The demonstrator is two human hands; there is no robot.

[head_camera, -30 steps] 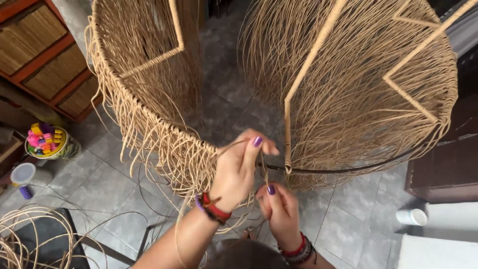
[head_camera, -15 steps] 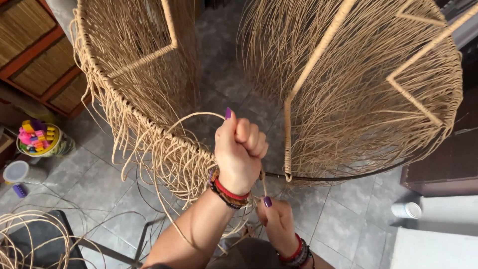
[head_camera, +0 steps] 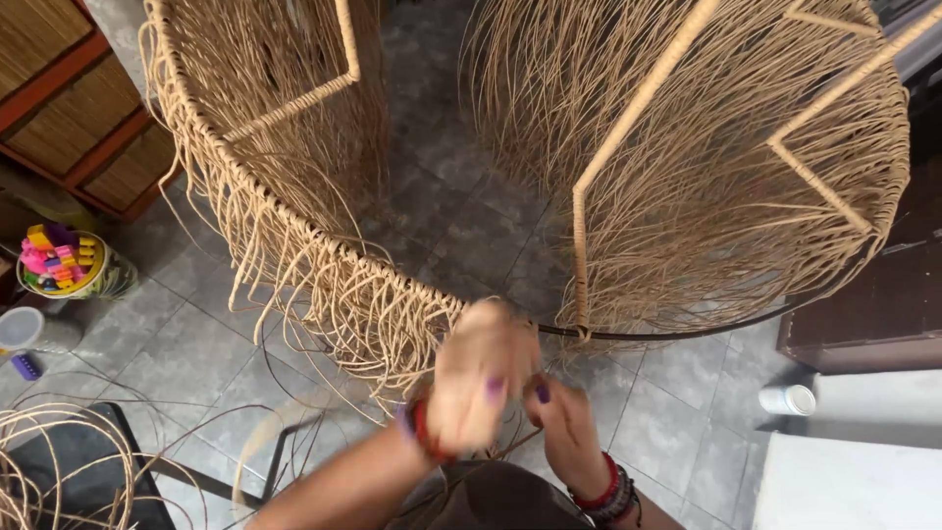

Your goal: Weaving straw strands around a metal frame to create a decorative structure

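First, fingers of left hand (head_camera: 481,378): smeared by motion, curled inward; cannot tell whether closed on anything.
Fingers of right hand (head_camera: 564,432): drawn narrow, purple-nailed thumb up against the left hand; possibly pinching a cane strand, though the strand itself is lost in the blur.
Place of both hands: just under the black metal ring (head_camera: 667,334), at the gap where the woven edge ends.
Woven edge (head_camera: 324,265): tan cane bound along the ring's left run, loose ends hanging down in a fringe.
Wrapped upright rod (head_camera: 579,255): meets the ring just right of the hands.
Bare stretch: ring uncovered from the rod rightward.
Step in hand, by judgement: binding cane onto the ring at the end of the woven edge.
Next move calls for: a firm pinch, a taut pull, each turn tight against the last.
Loose cane coil (head_camera: 59,461): lower left, well apart.
White cylindrical container (head_camera: 787,398): on the tiled floor (head_camera: 451,216), right, lying on its side.
Round tub of coloured blocks (head_camera: 61,260): far left, pink, yellow and purple.
Clear lidded jar (head_camera: 20,329): just below the tub.
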